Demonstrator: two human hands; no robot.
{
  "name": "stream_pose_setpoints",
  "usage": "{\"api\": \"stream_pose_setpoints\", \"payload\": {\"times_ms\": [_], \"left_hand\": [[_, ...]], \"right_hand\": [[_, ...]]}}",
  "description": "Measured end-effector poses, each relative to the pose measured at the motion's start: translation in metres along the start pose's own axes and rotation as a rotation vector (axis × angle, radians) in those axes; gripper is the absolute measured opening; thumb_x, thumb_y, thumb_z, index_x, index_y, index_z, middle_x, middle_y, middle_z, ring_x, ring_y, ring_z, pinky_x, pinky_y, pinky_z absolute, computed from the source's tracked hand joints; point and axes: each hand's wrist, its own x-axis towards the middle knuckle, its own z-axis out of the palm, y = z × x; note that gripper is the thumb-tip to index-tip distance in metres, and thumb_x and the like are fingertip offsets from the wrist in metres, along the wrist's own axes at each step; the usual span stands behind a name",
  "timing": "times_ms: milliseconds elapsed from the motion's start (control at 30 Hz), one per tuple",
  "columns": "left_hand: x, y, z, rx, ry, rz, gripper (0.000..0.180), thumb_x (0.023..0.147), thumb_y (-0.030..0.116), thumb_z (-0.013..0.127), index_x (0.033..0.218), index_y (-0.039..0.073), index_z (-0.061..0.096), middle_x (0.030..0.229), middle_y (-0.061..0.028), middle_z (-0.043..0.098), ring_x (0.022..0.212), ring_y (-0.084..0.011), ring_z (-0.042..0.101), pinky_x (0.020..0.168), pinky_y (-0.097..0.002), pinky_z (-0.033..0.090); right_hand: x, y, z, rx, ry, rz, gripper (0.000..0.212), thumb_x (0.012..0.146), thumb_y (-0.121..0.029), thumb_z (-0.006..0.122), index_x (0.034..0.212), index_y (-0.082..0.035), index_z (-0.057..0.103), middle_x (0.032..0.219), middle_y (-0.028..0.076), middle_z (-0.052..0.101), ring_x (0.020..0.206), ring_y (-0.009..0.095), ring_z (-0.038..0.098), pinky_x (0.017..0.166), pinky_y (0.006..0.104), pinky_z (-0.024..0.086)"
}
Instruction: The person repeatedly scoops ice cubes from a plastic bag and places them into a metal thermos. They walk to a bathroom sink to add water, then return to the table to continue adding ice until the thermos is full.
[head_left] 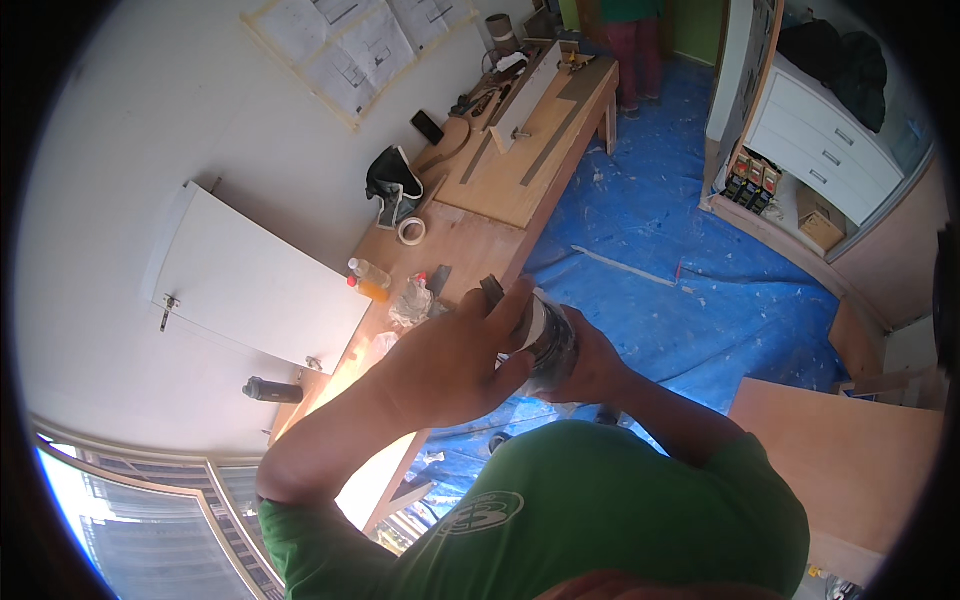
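Note:
Both hands are close together in front of my green shirt, over the table's edge. My right hand (598,365) wraps around a round dark can or jar (550,335) with a pale band. My left hand (450,350) is closed at its near side, thumb and fingers on the container's end. A small dark flat piece (491,290) sticks out past the left fingers; I cannot make out its kind. A crumpled clear plastic bag (413,303) lies on the table just beyond my left hand.
Along the wall, the wooden workbench (480,212) carries bottles (368,278), a tape roll (411,231), a dark pouch (393,182) and tools. A white panel (265,275) leans at left. Blue sheeting (640,240) covers the floor. A wooden board (835,465) stands at right; a person (632,50) is far back.

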Motion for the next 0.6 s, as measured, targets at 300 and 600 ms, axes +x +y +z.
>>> {"api": "stream_pose_setpoints", "payload": {"times_ms": [300, 600], "left_hand": [[0.130, 0.030, -0.042, 0.172, -0.052, 0.282, 0.053, 0.076, 0.050, 0.079, 0.105, 0.007, 0.069, 0.098, -0.0165, 0.071, 0.090, -0.0381, 0.069, 0.082, -0.0471, 0.054], [0.184, 0.055, -0.045, 0.180, -0.144, 0.246, 0.060, 0.071, 0.041, 0.088, 0.113, 0.004, 0.068, 0.106, -0.0146, 0.070, 0.102, -0.0314, 0.065, 0.088, -0.0437, 0.048]], "right_hand": [[-0.001, -0.005, -0.117, -0.046, -0.013, -0.057, 0.107, 0.058, -0.031, 0.095, 0.147, -0.002, 0.041, 0.132, 0.020, 0.061, 0.122, 0.033, 0.062, 0.106, 0.0430, 0.047], [-0.003, 0.010, -0.159, 0.015, -0.041, 0.088, 0.109, 0.056, -0.033, 0.096, 0.145, -0.003, 0.041, 0.132, 0.018, 0.060, 0.123, 0.030, 0.060, 0.107, 0.0429, 0.046]]}}
